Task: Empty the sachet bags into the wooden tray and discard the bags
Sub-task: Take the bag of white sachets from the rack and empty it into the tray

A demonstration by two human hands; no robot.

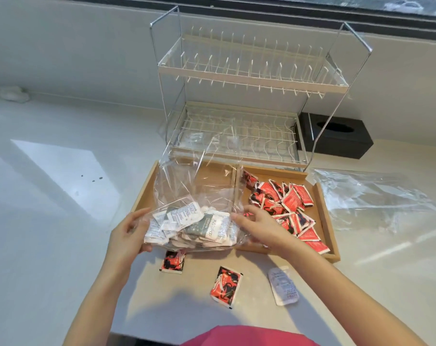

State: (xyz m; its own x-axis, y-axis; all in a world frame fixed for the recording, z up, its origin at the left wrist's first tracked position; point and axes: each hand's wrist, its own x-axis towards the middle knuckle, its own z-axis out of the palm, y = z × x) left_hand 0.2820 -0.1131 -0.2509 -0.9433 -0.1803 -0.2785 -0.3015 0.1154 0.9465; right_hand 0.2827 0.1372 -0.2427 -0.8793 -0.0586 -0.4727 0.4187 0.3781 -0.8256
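A clear plastic bag (pixel 199 186) full of white and grey sachets (pixel 194 226) is held over the left compartment of the wooden tray (pixel 326 221). My left hand (pixel 129 233) grips the bag's left side and my right hand (pixel 256 227) grips its right side. The bag's open mouth points up and away from me. The tray's right compartment holds a pile of red sachets (pixel 286 206). An empty clear bag (pixel 371 196) lies flat on the counter to the right of the tray.
Two red sachets (pixel 173 261) (pixel 226 283) and a white sachet (pixel 283 285) lie loose on the counter in front of the tray. A two-tier wire dish rack (pixel 249 101) stands behind the tray, with a black tissue box (pixel 336 137) at its right.
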